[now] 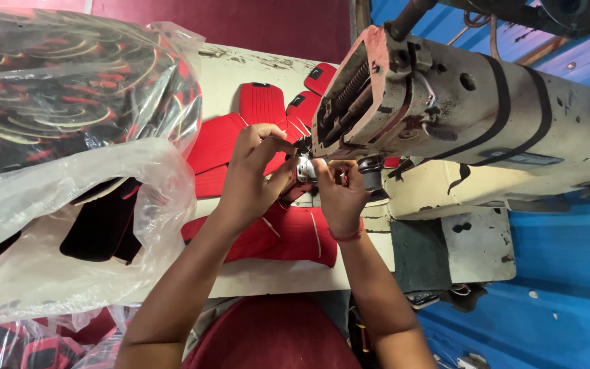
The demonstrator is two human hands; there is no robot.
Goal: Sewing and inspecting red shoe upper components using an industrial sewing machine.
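Both grips (308,171) pinching needle assembly (306,166)

Red ribbed fabric panels (295,232) with thin white seam lines are showing under my hands at frame centre. Sewing machine (486,116) at upper right is looking dirty cream, its end plate worn red. Clear plastic bag (69,130) at left is showing black pieces with red and cream curved stripes. Blue surface (568,287) is filling the lower right. I'm wearing a red thread band (347,236) on my right wrist.
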